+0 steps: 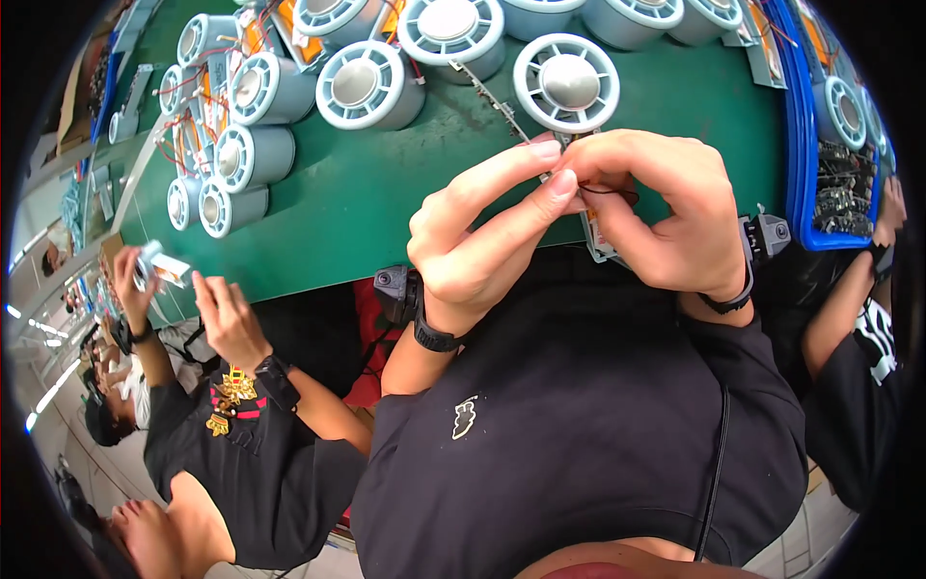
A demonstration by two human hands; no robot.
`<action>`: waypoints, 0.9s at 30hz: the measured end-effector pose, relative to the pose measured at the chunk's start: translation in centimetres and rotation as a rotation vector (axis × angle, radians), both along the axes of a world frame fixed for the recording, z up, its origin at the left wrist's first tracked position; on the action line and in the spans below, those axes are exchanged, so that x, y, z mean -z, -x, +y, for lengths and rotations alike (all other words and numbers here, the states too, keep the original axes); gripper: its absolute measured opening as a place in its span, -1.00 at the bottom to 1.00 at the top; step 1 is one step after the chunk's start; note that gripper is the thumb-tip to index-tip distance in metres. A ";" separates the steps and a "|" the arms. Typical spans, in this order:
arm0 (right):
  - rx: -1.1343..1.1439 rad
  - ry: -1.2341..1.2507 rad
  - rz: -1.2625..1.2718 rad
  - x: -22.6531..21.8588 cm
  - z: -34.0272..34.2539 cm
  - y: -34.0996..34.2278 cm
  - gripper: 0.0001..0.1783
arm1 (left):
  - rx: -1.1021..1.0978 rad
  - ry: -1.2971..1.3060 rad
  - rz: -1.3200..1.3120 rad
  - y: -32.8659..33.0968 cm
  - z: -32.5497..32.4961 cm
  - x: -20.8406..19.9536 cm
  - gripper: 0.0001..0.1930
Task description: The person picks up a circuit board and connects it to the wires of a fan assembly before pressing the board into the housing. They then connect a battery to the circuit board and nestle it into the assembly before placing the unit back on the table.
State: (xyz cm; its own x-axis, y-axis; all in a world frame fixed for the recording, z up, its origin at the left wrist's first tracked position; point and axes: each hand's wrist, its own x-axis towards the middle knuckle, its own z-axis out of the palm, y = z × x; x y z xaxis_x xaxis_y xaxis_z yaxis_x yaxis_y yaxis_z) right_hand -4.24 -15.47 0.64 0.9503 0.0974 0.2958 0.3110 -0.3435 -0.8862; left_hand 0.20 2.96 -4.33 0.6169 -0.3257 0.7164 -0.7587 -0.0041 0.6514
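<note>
My left hand (487,227) is closed in a pinch on the end of a narrow circuit board (497,104), which slants up and to the left from the fingertips. The fingers of my right hand (670,207) are pinched together on a thin dark wire (622,192), right against the left fingertips. Just beyond both hands a light blue round housing (567,81) with a spoked rim and a silver dome faces up. Beneath my right hand a pale frame with an orange part (596,236) shows at the table edge. The exact contact point is hidden by my fingers.
Several similar blue housings (369,85) with red wires stand on the green table (386,203). At the right, a blue bin (801,145) holds dark boards. A co-worker's hands (231,323) hold a small white part at the left; another person's arm (849,289) is at the right.
</note>
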 end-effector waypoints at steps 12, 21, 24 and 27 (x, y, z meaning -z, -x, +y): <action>-0.054 0.096 0.014 -0.8 -0.9 -0.3 -0.82 | -0.034 -0.009 0.031 0.6 -0.4 0.2 -0.65; -0.072 0.068 -0.022 0.3 -0.6 -0.5 -0.82 | -0.034 0.029 0.114 1.0 -0.2 0.5 -0.70; -0.073 0.098 -0.087 0.4 -0.6 -0.6 -0.81 | -0.044 0.027 0.119 1.2 -0.2 0.2 -0.72; -0.069 0.129 -0.144 0.7 -0.7 -0.7 -0.80 | -0.042 0.023 0.121 1.1 -0.1 0.2 -0.74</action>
